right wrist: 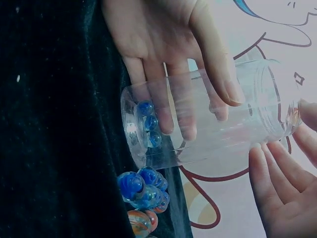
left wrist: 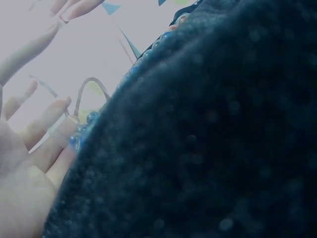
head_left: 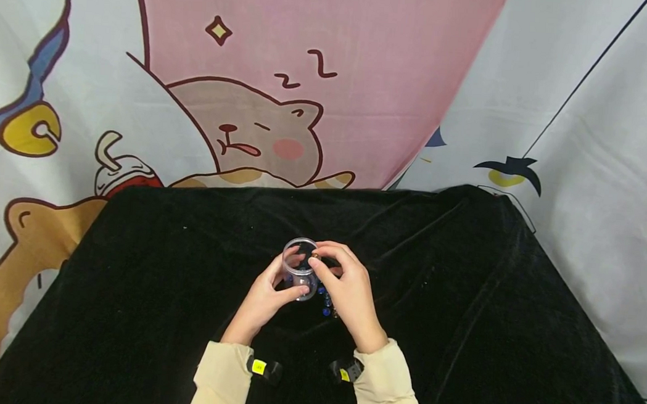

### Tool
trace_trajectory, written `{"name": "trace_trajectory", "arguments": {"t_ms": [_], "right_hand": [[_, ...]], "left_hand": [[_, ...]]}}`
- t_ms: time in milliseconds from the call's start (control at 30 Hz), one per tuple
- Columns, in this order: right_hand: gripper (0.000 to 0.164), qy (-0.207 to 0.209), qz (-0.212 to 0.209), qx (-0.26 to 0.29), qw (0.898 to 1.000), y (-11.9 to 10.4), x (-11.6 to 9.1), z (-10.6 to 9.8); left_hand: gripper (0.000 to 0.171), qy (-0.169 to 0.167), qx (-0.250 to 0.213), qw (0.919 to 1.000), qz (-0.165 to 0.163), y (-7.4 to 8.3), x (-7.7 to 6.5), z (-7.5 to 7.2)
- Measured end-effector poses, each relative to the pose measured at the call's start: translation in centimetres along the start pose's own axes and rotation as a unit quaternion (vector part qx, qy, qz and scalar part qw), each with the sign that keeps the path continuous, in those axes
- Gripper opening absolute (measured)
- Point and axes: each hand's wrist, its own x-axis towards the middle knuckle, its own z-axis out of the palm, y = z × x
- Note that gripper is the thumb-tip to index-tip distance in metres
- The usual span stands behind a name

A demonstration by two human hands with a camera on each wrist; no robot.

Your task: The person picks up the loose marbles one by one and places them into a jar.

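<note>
My left hand point(head_left: 264, 297) holds a clear plastic jar point(head_left: 300, 265) upright, thumb in front and fingers along its far side. At the jar's open rim, my right hand point(head_left: 352, 284) pinches a small orange marble point(head_left: 316, 256) between thumb and finger. Several blue marbles point(right wrist: 132, 186) and an orange marble point(right wrist: 139, 222) lie on the cloth beside the base. More blue marbles point(right wrist: 151, 122) show through the jar's lower wall; whether they are inside or behind it, I cannot tell. In the left wrist view the jar is washed out.
Black velvety cloth point(head_left: 183, 311) covers the table, with folds around the hands. A row of marbles point(left wrist: 156, 44) runs along the cloth in the left wrist view. Behind the table hangs a printed cartoon curtain point(head_left: 387, 64).
</note>
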Motion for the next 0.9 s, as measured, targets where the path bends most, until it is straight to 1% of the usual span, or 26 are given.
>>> {"name": "trace_trajectory", "arguments": {"t_ms": [233,567,900], "right_hand": [[0.025,-0.003,0.0,0.018,1.0,0.06,0.06,0.08],[0.024,-0.003,0.002,0.017,1.0,-0.02,0.06,0.06],[0.029,-0.004,0.005,0.012,1.0,-0.04,-0.01,0.04]], "left_hand": [[0.064,-0.001,-0.004,1.0,-0.002,-0.04,0.04,-0.06],[0.064,0.002,-0.001,1.0,-0.004,-0.06,0.0,-0.06],[0.063,0.0,-0.005,1.0,-0.002,-0.09,0.05,-0.02]]}}
